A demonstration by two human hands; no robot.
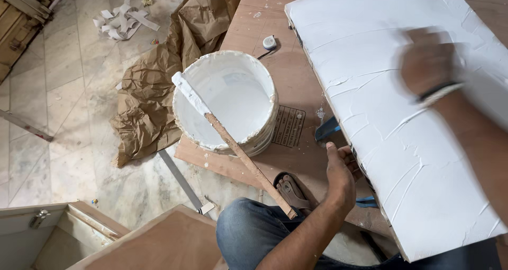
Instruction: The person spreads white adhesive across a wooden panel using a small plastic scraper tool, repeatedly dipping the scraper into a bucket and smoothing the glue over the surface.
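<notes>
- Denim-clad knee [248, 233] is filling the bottom of the head view, nearest the lens, with a sandalled foot [290, 191] resting just beyond it on a plywood sheet [296, 79].
- Left hand [338, 176] is gripping the near long edge of a white-coated board [402, 143], its fingers [350, 156] curled around that edge and steadying the panel.
- Right hand [427, 61] is pressing on the upper face of the board, smeared by motion blur; whether its fingers are clenched or holding a tool cannot be told. A dark band is circling the wrist.
- White coating on the board is showing wet ridges and streaks, and the panel is lying tilted across the plywood sheet, to the right of everything else.
- White bucket [226, 101] of paste is standing on the plywood sheet just left of the board, a paste-tipped wooden stick [238, 148] leaning across its rim towards the foot.
- Crumpled brown paper [159, 95] is lying on the marble floor [58, 100] behind the bucket, and a small tape measure [270, 42] is sitting on the plywood near the board's far corner.
</notes>
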